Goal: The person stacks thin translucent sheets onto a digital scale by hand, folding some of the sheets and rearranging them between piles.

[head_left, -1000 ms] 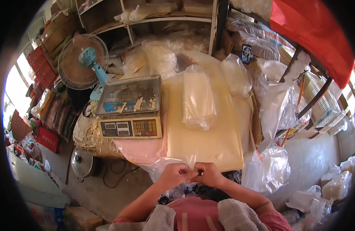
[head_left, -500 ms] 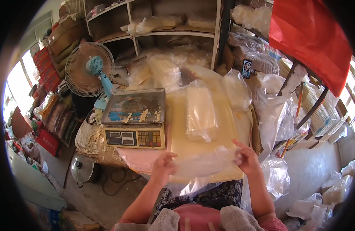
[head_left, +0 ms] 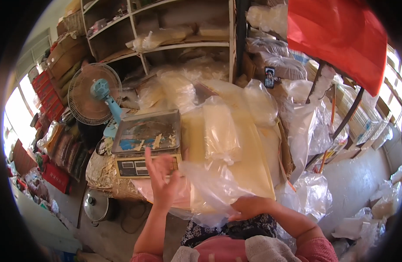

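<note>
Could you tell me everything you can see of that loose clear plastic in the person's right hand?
The loose plastic is thin, see-through film with a milky sheen, limp and creased; whether it is a bag or a single sheet, I cannot tell. The right hand grips it at its lower right, and from there it slants up and leftward over the yellowish sheet. Its upper left edge comes near the open left hand, whose blur hides whether they touch.

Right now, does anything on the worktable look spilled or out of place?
Yes: loose pale scraps are scattered toward the front of the tray on the scale. They look odd because they are uneven bits strewn about a weighing surface.
</note>
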### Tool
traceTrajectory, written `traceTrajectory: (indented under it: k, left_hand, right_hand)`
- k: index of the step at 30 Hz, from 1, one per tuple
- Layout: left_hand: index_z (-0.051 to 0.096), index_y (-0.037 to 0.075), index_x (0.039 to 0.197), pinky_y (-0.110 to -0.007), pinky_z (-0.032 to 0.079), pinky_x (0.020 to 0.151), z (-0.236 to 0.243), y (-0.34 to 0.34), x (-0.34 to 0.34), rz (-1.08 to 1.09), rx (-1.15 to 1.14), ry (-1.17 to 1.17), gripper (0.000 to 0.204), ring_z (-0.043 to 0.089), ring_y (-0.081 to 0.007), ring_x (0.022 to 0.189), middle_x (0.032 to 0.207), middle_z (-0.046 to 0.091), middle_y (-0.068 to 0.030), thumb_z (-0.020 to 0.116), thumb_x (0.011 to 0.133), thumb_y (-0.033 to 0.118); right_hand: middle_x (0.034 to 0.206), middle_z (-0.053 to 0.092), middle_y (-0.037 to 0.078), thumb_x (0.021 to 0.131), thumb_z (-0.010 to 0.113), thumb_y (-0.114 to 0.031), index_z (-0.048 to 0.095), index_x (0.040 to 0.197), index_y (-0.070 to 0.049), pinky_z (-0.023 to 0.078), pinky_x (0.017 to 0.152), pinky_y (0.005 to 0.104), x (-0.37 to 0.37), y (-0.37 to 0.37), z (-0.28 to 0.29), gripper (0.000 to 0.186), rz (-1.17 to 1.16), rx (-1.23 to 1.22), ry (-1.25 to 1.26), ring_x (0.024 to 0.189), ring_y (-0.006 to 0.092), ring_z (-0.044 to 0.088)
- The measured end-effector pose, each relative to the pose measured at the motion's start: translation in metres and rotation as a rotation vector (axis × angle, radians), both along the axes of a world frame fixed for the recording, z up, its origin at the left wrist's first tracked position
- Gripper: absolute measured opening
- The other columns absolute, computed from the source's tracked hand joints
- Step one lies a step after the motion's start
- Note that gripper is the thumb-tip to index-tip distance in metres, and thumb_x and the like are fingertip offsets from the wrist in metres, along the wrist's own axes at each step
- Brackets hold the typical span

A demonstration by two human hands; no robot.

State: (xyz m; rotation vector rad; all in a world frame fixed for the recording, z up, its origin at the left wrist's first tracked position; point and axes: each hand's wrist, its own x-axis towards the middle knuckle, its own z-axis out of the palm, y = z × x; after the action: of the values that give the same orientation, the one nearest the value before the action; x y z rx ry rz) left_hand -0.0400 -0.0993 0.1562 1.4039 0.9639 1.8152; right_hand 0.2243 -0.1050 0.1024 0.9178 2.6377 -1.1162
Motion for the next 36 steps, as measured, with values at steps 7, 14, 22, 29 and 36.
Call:
traceTrajectory:
  k: [7, 14, 22, 29, 36]
  left_hand:
    - [0.063, -0.002, 0.108, -0.050, 0.039, 0.103, -0.044, 0.023, -0.009, -0.815, -0.171, 1.016, 0.032, 0.064, -0.0248, 0.106, 0.099, 0.068, -0.0139, 0.063, 0.089, 0.023]
    - [0.064, -0.002, 0.100, -0.029, 0.054, 0.062, -0.064, 0.114, 0.015, -0.560, -0.449, -0.744, 0.021, 0.065, -0.0202, 0.064, 0.076, 0.066, -0.0081, 0.064, 0.086, 0.014]
    - [0.069, 0.003, 0.095, -0.030, 0.052, 0.057, -0.113, 0.157, 0.061, -0.025, -0.718, 0.569, 0.021, 0.068, -0.0198, 0.069, 0.090, 0.070, -0.0109, 0.067, 0.083, 0.020]
    - [0.064, -0.004, 0.088, -0.035, 0.052, 0.056, -0.164, 0.133, 0.043, -0.254, -0.816, 0.433, 0.018, 0.067, -0.0248, 0.063, 0.069, 0.065, -0.0142, 0.054, 0.089, 0.011]
    - [0.059, -0.007, 0.091, -0.037, 0.054, 0.066, -0.037, 0.073, 0.065, -0.610, -0.694, -0.111, 0.017, 0.067, -0.0254, 0.073, 0.082, 0.066, -0.0170, 0.045, 0.091, 0.002]
  right_hand:
    - [0.074, 0.066, 0.010, 0.089, 0.069, -0.039, 0.065, 0.093, 0.002, 0.047, 0.057, 0.0325, 0.028, 0.042, 0.021, 0.041, -0.093, -0.596, 0.254, 0.065, 0.0162, 0.063]
    - [0.077, 0.064, 0.005, 0.089, 0.062, -0.012, 0.060, 0.097, 0.000, 0.047, 0.057, 0.0269, 0.054, 0.117, -0.017, 0.014, -0.762, -0.797, 1.404, 0.063, 0.0109, 0.058]
    - [0.082, 0.067, 0.017, 0.088, 0.057, -0.021, 0.064, 0.095, 0.000, 0.051, 0.069, 0.0397, 0.055, 0.207, -0.157, 0.023, -1.213, 0.008, 0.575, 0.078, 0.0336, 0.064]
    - [0.090, 0.070, 0.016, 0.087, 0.056, -0.020, 0.067, 0.095, 0.004, 0.051, 0.076, 0.0452, 0.030, 0.155, -0.094, 0.027, -1.340, -0.298, 0.933, 0.085, 0.0357, 0.066]
    - [0.099, 0.065, 0.008, 0.094, 0.051, -0.021, 0.061, 0.113, -0.001, 0.052, 0.076, 0.0323, 0.100, 0.134, -0.033, 0.029, -1.173, -0.761, 1.126, 0.087, 0.0195, 0.063]
